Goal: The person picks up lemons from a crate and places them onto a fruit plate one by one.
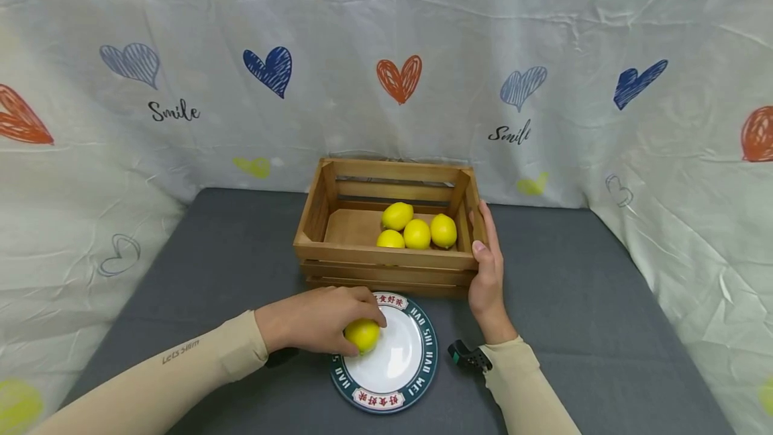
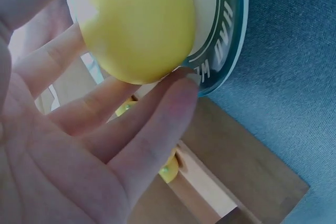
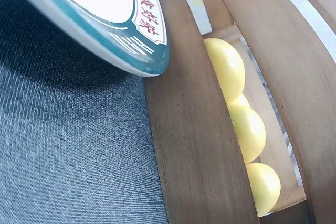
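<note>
In the head view my left hand (image 1: 329, 317) holds a yellow lemon (image 1: 362, 335) between thumb and fingers, over the left part of a white plate (image 1: 395, 348) with a dark green lettered rim. The left wrist view shows the same lemon (image 2: 142, 24) close up against the fingers. My right hand (image 1: 489, 280) rests on the right end of a slatted wooden crate (image 1: 386, 257), thumb at the front corner and fingers along the outer side. Several lemons (image 1: 417, 233) lie inside the crate, toward its right; the right wrist view shows them between the slats (image 3: 199, 129).
The crate stands behind the plate on a dark grey cloth-covered table (image 1: 253, 247). Behind the table hangs a pale curtain (image 1: 338, 113) printed with hearts and words. A black band (image 1: 468, 356) is at the right wrist.
</note>
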{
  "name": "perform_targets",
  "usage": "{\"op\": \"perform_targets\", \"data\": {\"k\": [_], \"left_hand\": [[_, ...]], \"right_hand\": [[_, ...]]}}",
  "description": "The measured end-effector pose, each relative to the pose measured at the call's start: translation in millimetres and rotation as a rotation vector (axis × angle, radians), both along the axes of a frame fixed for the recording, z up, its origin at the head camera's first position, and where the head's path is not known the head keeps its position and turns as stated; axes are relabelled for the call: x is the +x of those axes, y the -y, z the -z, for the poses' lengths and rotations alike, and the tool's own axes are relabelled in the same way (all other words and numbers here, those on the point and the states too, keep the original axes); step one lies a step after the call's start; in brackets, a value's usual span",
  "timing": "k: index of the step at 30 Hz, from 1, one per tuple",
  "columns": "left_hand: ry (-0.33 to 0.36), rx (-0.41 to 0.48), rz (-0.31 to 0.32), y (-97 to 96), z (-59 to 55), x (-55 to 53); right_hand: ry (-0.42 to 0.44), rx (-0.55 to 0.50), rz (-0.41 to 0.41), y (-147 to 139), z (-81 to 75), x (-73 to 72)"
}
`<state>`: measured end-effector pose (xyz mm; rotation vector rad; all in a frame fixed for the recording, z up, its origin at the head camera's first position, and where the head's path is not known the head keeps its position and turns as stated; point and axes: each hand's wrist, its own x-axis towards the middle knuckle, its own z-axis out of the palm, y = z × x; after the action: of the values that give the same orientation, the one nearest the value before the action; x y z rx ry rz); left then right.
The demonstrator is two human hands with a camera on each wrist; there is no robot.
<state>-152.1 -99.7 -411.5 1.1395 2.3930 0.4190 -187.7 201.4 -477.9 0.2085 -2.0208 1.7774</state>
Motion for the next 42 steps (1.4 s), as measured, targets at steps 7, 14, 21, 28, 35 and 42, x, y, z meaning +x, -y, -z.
{"op": "perform_targets", "data": {"k": [7, 14, 21, 28, 35, 42], "left_hand": [[-0.047, -0.021, -0.016, -0.3, -3.8, 1.2], [-0.058, -0.017, -0.018, -0.8, -7.6, 2.3], [-0.108, -0.026, -0.012, -5.0, -17.0, 4.5], [-0.158, -0.042, 0.000, -14.6, -46.1, 6.5], [-0.188, 0.007, 0.060, -30.0, -89.1, -8.4], [-0.249, 0.051, 0.088, -49.3, -126.9, -31.7]], "right_hand": [[-0.004, 0.011, 0.010, 1.0, -0.6, -0.7], [-0.005, -0.006, 0.007, 1.2, -0.5, 1.7], [-0.008, -0.013, 0.000, 0.2, -1.2, 2.6], [0.010, -0.011, 0.004, -0.7, -2.3, 3.2], [0.000, 0.003, 0.008, -2.6, -3.0, 0.4], [0.007, 0.002, 0.003, -2.2, 0.9, 3.9]]}}
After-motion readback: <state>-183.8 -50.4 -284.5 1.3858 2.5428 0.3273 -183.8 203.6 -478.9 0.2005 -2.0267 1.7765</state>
